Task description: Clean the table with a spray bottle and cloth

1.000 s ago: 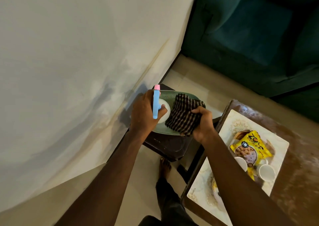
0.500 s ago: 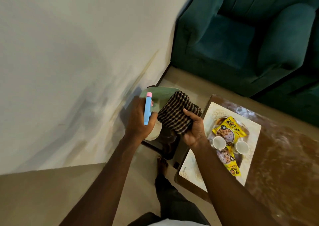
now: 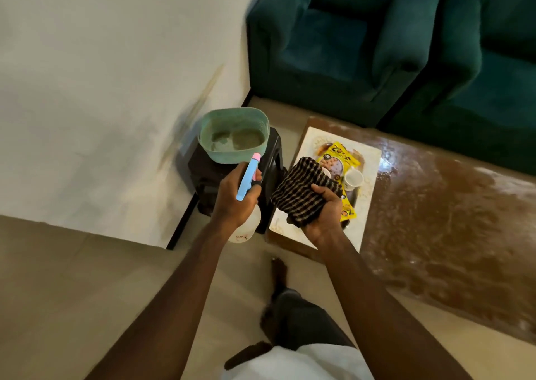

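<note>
- two tools held: our left hand (image 3: pixel 232 202) grips the spray bottle (image 3: pixel 246 182) beside the table (image 3: pixel 435 220); our right hand (image 3: pixel 324 214) clutches the cloth (image 3: pixel 301 197) over its end.
- spraying and wiping look unstarted to us.

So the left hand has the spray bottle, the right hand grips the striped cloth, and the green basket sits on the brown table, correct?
Not quite. The head view shows the green basket on the dark stool beside the brown table, not on it. The rest holds: the left hand holds the spray bottle and the right hand grips the striped cloth.
</note>
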